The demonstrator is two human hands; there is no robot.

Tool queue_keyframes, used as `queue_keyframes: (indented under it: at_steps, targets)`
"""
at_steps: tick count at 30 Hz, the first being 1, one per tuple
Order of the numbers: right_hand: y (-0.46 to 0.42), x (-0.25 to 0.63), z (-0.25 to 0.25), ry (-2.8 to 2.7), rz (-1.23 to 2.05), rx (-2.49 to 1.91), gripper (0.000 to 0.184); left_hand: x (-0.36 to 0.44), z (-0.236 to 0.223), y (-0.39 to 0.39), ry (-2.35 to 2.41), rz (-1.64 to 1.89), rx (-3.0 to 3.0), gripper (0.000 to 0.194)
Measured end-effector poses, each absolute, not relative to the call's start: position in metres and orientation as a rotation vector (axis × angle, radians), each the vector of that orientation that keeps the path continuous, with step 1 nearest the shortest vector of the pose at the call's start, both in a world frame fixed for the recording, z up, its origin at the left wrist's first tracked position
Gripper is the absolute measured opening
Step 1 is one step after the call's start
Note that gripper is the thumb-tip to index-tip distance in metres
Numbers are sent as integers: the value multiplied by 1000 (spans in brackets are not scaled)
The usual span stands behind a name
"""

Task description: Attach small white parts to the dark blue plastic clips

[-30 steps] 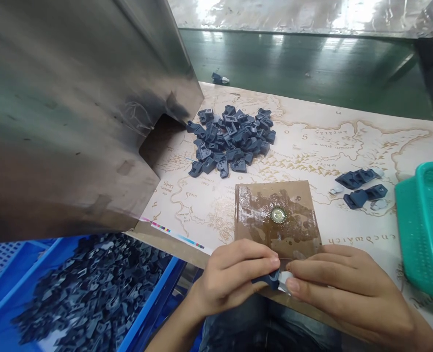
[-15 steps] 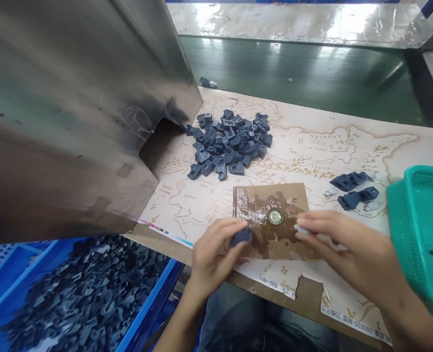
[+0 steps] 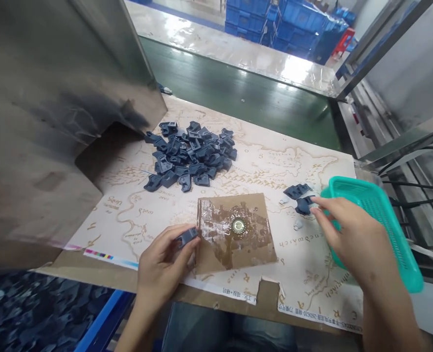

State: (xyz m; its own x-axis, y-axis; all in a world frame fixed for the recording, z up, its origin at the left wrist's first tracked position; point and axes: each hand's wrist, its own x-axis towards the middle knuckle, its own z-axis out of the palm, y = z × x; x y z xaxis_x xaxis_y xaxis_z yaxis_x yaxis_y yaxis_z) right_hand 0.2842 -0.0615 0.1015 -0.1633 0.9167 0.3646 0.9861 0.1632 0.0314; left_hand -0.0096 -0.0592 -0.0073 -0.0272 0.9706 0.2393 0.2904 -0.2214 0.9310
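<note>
Dark-blue plastic part (image 3: pixel 187 237) is pinched between thumb and fingers of the left hand (image 3: pixel 161 264), just left of the wet cardboard (image 3: pixel 234 254). Right hand (image 3: pixel 353 232) has thumb and forefinger at a small cluster of dark pieces (image 3: pixel 303 206); fingers cover the contact, so can't tell if it grips one. Risks: reaching fingers could nudge the loose pieces or the small white bit (image 3: pixel 297 225) beside them, scattering them. Right wrist passes over the green basket (image 3: pixel 376 195); a low sweep could shove it. Left grip is only a fingertip pinch, so a wet finger might let the part slip. Metal cap (image 3: pixel 239 226) on the cardboard could slide if bumped, since liquid surrounds it.
</note>
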Motion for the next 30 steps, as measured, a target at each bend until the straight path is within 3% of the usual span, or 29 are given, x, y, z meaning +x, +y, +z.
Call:
queue_keyframes:
  at_steps: [6,15,22,30]
  targets:
    - [-14,275,91,-2902,-232,-1965,22,-9,-3,-58,1372,1277,1622,12]
    - [-25,321,107,-2573,-224,-1905,13,-10,6,-57,1332,1240,1754,11]
    - [-32,336,109,-2953,-442,-1731,9,-10,4,-58,1335,1244,1745,13]
    - [-51,302,91,-3028,-180,-1564,15,-9,5,-58,1347,1238,1785,14]
